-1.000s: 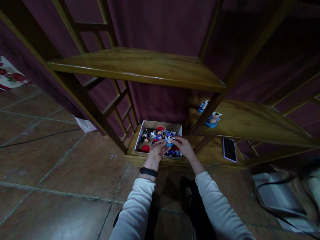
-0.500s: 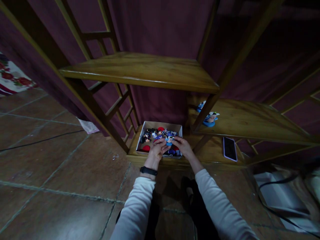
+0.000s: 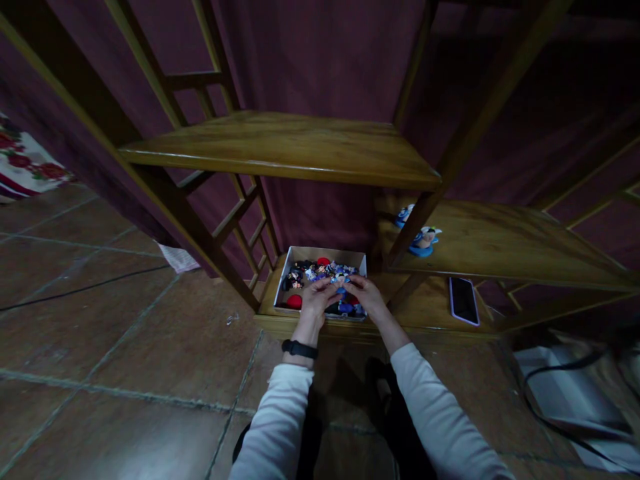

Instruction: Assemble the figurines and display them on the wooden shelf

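A small figurine (image 3: 341, 281) with a blue base is held between both hands, just above an open cardboard box (image 3: 284, 280). My left hand (image 3: 317, 300) grips it from the left, wearing a black band at the wrist. From the right, my right hand (image 3: 367, 295) pinches it with thumb and fingers. Part of the figurine is covered by the fingers. Inside the box lie several small dark and purple figurines (image 3: 293, 281) and red round pieces (image 3: 295, 302).
Above the box runs a wooden shelf (image 3: 280, 143). On the right-hand shelf (image 3: 495, 237) stand two blue-based figurines (image 3: 423, 241), one partly behind a post. A phone (image 3: 463, 300) lies on the lower board. A black cable (image 3: 85, 287) crosses the tiled floor.
Both hands have drawn slightly closer around the figurine, and more of it is covered by the fingers. The whole view has shifted a little.
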The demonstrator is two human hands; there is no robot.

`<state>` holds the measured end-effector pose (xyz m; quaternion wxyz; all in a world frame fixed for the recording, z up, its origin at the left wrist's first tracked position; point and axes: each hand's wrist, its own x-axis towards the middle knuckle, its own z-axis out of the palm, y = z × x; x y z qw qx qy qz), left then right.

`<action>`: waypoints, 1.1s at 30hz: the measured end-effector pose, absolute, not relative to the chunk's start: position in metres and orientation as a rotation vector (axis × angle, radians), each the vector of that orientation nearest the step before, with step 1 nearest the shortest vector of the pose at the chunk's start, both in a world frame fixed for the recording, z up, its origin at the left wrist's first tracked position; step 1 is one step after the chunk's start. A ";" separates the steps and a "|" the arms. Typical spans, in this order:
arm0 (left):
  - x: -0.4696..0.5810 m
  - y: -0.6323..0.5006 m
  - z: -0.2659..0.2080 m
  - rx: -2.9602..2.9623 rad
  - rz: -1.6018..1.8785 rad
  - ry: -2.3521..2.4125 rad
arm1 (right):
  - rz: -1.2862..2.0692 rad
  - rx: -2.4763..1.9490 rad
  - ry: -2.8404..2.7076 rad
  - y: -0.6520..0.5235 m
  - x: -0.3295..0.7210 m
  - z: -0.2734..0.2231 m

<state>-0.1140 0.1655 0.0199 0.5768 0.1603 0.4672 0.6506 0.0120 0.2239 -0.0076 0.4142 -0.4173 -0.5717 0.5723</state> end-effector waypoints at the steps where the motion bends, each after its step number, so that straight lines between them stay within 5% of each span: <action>1: -0.114 0.166 0.019 0.371 1.541 1.103 | 1.452 -1.047 -1.435 0.224 0.012 -0.008; 33: -0.106 0.171 0.004 0.361 1.613 1.129 | 1.560 -1.097 -1.087 0.219 0.007 -0.007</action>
